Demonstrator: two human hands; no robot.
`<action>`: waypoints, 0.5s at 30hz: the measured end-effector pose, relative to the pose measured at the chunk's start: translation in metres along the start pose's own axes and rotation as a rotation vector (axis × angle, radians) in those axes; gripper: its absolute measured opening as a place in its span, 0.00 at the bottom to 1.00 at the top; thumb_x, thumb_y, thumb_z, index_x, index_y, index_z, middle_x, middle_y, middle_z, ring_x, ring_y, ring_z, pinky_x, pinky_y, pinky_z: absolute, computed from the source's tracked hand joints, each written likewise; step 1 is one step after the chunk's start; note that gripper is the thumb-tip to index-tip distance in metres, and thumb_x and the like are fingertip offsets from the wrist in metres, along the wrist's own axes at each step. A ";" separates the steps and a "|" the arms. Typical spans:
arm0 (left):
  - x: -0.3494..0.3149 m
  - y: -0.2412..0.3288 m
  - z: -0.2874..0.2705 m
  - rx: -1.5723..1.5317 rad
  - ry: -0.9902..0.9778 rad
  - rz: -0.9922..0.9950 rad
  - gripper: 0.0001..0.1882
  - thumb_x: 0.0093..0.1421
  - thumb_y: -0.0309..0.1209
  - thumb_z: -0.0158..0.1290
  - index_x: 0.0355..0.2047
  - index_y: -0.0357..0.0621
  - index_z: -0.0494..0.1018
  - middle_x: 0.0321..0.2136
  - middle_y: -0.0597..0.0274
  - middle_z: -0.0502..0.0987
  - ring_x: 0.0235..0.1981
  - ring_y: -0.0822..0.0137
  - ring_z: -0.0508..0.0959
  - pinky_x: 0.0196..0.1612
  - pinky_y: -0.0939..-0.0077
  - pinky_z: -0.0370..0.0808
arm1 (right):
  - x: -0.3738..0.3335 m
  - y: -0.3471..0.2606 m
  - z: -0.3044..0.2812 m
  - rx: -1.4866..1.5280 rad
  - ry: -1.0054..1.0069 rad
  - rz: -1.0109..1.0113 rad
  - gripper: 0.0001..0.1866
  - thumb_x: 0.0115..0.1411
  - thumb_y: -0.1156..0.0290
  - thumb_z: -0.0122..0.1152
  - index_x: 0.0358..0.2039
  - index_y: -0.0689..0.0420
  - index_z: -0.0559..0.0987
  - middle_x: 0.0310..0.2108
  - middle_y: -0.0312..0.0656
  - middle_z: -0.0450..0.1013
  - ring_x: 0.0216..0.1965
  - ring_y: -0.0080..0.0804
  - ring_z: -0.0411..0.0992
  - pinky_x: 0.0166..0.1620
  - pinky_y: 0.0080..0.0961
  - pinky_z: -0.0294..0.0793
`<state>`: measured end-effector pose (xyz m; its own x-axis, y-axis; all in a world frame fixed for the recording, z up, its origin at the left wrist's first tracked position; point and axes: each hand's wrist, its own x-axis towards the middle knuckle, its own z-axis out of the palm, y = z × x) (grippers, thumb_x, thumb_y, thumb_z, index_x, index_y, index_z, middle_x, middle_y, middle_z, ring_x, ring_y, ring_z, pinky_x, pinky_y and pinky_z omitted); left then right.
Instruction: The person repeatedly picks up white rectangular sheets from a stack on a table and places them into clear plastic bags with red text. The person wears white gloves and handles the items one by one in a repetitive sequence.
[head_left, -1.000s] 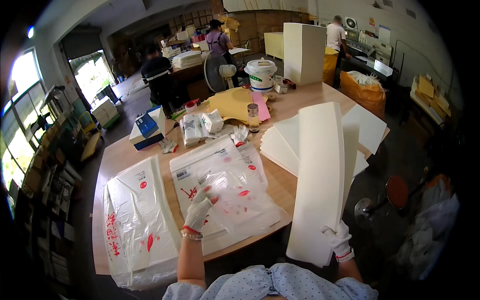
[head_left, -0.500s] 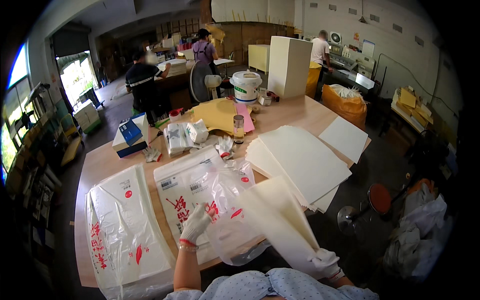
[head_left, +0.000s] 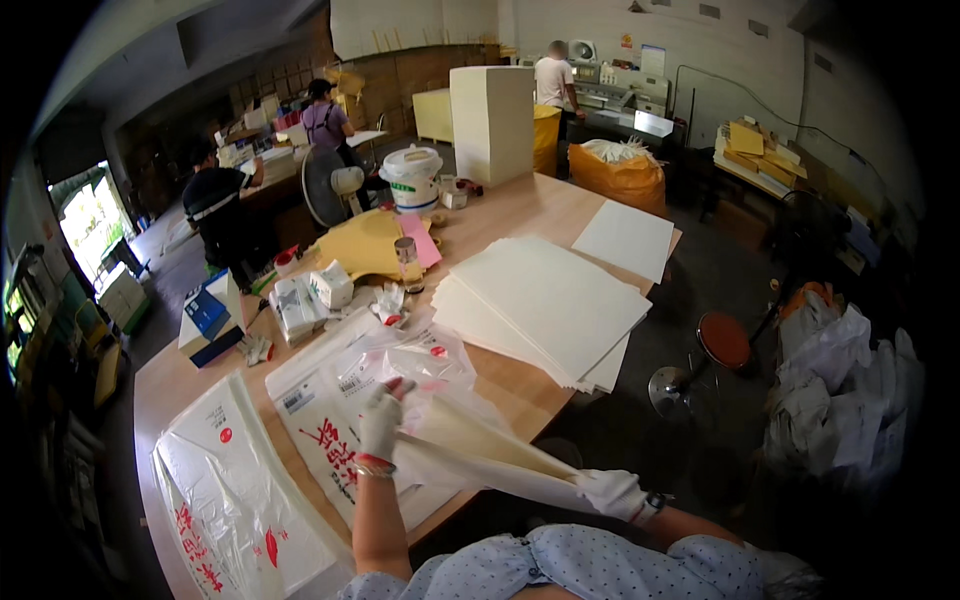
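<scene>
My right hand (head_left: 612, 493), in a white knit glove, grips the near right end of a cream paper sheaf (head_left: 490, 460). The sheaf is bowed lengthwise and tilted low over the table's front edge. Its left end reaches to my left hand (head_left: 380, 428), also gloved, whose fingers look curled; what they hold, if anything, is hidden. Beneath that hand lie clear plastic bags with red print (head_left: 335, 415). A translucent bag (head_left: 440, 365) lies crumpled on top, partly under the paper. At the left is a stack of printed plastic bags (head_left: 225, 490).
Fanned cream sheets (head_left: 550, 300) cover the table's right part. Farther back are a bottle (head_left: 408, 265), yellow paper (head_left: 355, 245), a white bucket (head_left: 411, 180), a tall paper stack (head_left: 490, 125) and a blue-and-white box (head_left: 210, 315). A round stool (head_left: 722, 340) stands right. Three people work beyond.
The view has turned right. My right hand has brought the paper lower and flatter, its left end now beside my left hand. The left hand stays over the bags.
</scene>
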<state>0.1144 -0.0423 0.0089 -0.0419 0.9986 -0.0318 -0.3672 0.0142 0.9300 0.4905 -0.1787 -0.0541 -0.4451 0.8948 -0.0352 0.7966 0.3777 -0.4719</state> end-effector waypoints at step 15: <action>-0.033 -0.124 0.011 1.508 -0.094 0.664 0.22 0.50 0.34 0.54 0.47 0.49 0.67 0.28 0.56 0.74 0.31 0.56 0.74 0.34 0.60 0.72 | 0.263 -0.002 0.034 0.079 0.239 0.174 0.29 0.56 0.53 0.48 0.56 0.51 0.60 0.53 0.54 0.61 0.50 0.54 0.64 0.52 0.41 0.64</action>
<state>0.1719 -0.0765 -0.1012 0.2604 0.8486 0.4606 0.8705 -0.4127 0.2682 0.3577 0.0474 -0.0926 -0.1882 0.9786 0.0826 0.8141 0.2025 -0.5443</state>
